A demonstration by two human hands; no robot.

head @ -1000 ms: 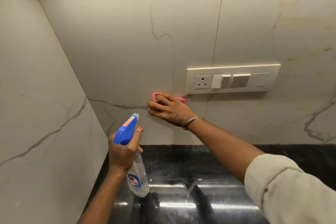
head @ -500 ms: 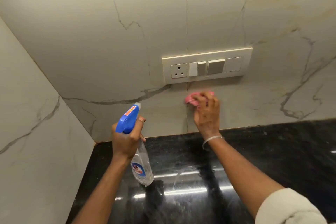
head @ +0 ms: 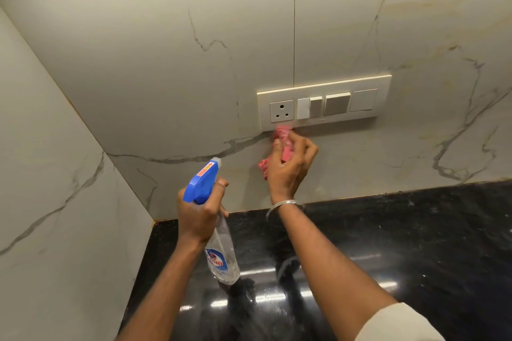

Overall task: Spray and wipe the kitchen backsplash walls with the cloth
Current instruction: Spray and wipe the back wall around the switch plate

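My right hand [head: 291, 167] grips a crumpled pink cloth [head: 282, 137] and presses it against the marbled back wall [head: 194, 86], just under the left end of the switch plate [head: 322, 102]. The cloth's top edge touches the plate's lower rim. My left hand [head: 198, 212] holds a clear spray bottle [head: 219, 246] with a blue trigger head by its neck, upright above the counter, nozzle aimed at the wall.
A glossy black stone counter [head: 388, 252] runs below the wall. A second marbled wall [head: 55, 174] meets the back wall in a corner at left. The switch plate carries a socket and several switches.
My right hand with the cloth swept right along the wall under the switch plate, then back left and up to the plate's lower edge. The bottle hand stayed about level.
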